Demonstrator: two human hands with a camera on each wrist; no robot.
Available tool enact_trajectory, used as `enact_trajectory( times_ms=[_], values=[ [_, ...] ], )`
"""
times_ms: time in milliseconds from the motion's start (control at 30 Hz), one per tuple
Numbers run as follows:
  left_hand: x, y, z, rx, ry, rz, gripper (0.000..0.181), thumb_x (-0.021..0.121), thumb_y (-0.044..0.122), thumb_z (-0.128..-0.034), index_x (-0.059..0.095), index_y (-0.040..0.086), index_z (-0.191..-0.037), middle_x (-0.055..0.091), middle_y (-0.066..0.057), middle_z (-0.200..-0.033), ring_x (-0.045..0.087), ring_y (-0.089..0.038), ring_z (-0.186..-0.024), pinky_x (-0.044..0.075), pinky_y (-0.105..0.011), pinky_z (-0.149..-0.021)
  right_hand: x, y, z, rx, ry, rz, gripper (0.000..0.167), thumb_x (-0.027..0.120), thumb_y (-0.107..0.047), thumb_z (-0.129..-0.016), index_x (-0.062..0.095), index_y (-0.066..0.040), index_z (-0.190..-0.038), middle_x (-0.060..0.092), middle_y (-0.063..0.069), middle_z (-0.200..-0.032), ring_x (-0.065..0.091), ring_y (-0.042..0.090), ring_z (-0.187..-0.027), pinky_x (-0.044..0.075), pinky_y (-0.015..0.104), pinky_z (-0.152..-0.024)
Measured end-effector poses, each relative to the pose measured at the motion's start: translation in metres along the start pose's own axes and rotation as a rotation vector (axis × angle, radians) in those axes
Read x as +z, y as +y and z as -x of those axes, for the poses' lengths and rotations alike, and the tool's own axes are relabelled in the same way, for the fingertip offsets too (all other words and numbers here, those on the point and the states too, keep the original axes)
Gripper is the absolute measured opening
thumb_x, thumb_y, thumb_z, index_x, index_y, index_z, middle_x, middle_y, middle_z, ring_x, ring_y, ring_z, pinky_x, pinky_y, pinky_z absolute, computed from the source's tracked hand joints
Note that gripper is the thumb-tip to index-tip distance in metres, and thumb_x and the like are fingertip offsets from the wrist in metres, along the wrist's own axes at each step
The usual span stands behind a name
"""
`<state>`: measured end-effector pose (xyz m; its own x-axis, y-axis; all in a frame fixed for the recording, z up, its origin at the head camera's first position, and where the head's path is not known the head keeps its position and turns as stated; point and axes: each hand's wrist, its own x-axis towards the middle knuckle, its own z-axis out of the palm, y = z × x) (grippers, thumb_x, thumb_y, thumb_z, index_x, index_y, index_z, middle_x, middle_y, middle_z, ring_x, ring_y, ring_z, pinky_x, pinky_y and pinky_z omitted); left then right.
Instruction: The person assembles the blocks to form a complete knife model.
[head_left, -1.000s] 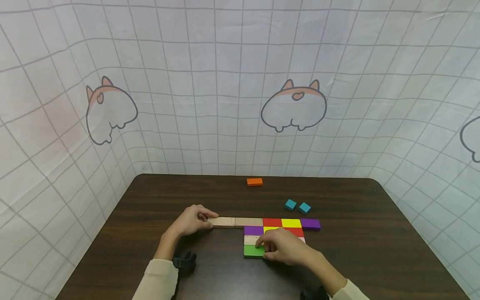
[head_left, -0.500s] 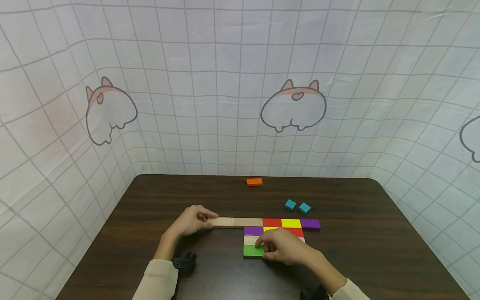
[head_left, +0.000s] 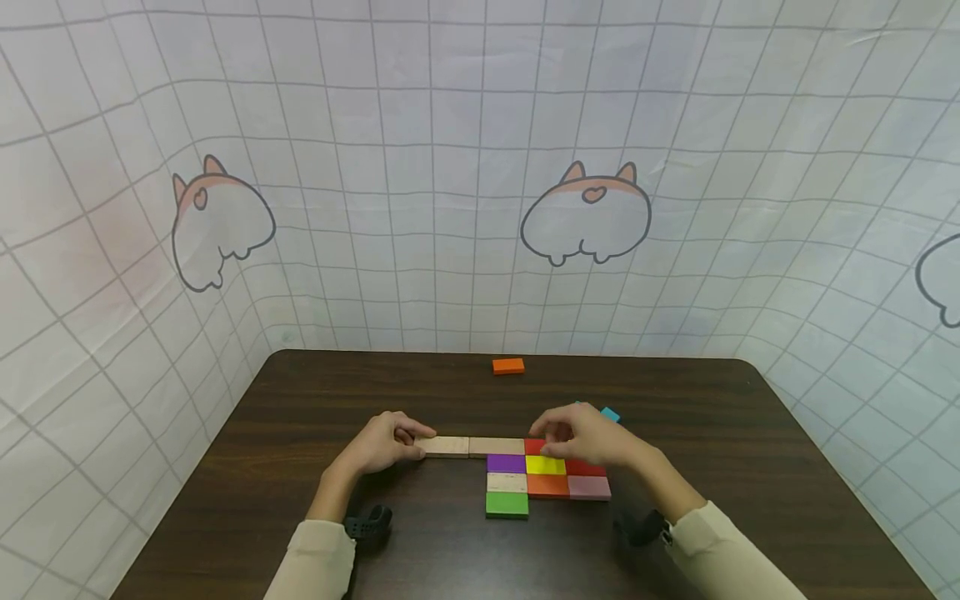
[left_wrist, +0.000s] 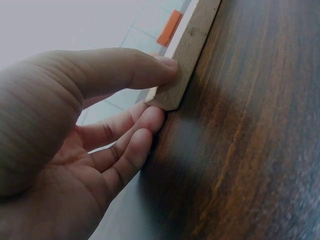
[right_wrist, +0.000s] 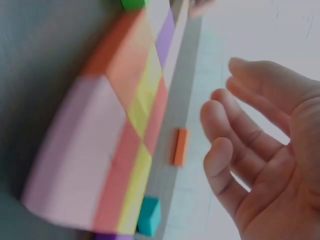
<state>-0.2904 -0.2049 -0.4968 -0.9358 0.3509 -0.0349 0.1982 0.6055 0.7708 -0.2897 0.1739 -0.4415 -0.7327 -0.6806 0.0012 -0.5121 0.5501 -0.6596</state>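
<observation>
My left hand point(head_left: 382, 442) pinches the left end of a plain wooden block point(head_left: 447, 447); the left wrist view shows the thumb on its face and fingertips at its end. A second plain block point(head_left: 497, 447) adjoins it in line, reaching a red block point(head_left: 533, 447). Over the coloured blocks hovers my right hand point(head_left: 592, 435), fingers loosely bent and holding nothing in the right wrist view. Below the row lie purple point(head_left: 506, 463), yellow point(head_left: 545, 467), pale wood point(head_left: 506, 482), orange point(head_left: 547, 486), pink point(head_left: 588, 488) and green point(head_left: 507, 505) blocks, edge to edge. My right hand hides the row's right end.
A loose orange block point(head_left: 508, 366) lies near the back edge of the dark wooden table point(head_left: 360, 383). Teal blocks point(head_left: 611, 414) sit behind my right hand, partly covered by it. A white gridded curtain point(head_left: 480, 208) surrounds the table.
My right hand has left the green block and moved up and away from me, over the upper row. The green block stays in place. My left hand has not moved.
</observation>
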Motion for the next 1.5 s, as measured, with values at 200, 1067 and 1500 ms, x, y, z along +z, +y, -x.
enact_trajectory(
  times_ms=[200, 1067, 1500],
  values=[
    [0.000, -0.001, 0.003, 0.001, 0.000, 0.005, 0.025, 0.079, 0.011, -0.0891, 0.080, 0.017, -0.114, 0.063, -0.006, -0.103, 0.054, -0.019, -0.082, 0.049, -0.031, -0.069, -0.022, 0.022, -0.025, 0.077, 0.077, 0.042, 0.029, 0.074, -0.018, -0.095, 0.070, -0.007, -0.122, 0.068, -0.004, -0.090, 0.061, 0.012, -0.081, 0.054, 0.027, -0.075],
    [0.003, -0.003, 0.001, 0.015, 0.013, 0.008, 0.024, 0.080, 0.012, -0.0875, 0.081, 0.020, -0.110, 0.063, -0.004, -0.103, 0.056, -0.018, -0.084, 0.050, -0.033, -0.070, -0.022, 0.068, -0.111, 0.326, 0.123, -0.103, 0.068, 0.075, -0.011, -0.092, 0.046, -0.007, -0.153, 0.043, 0.023, -0.155, 0.064, 0.034, -0.112, 0.059, 0.047, -0.089],
    [0.000, 0.002, 0.001, 0.001, 0.024, 0.010, 0.024, 0.080, 0.011, -0.0881, 0.081, 0.020, -0.110, 0.064, -0.005, -0.106, 0.057, -0.017, -0.084, 0.050, -0.033, -0.071, -0.020, 0.070, -0.130, 0.338, 0.081, -0.102, 0.075, 0.072, -0.010, -0.093, 0.037, -0.011, -0.159, 0.038, 0.020, -0.161, 0.059, 0.036, -0.122, 0.057, 0.046, -0.093]
  ],
)
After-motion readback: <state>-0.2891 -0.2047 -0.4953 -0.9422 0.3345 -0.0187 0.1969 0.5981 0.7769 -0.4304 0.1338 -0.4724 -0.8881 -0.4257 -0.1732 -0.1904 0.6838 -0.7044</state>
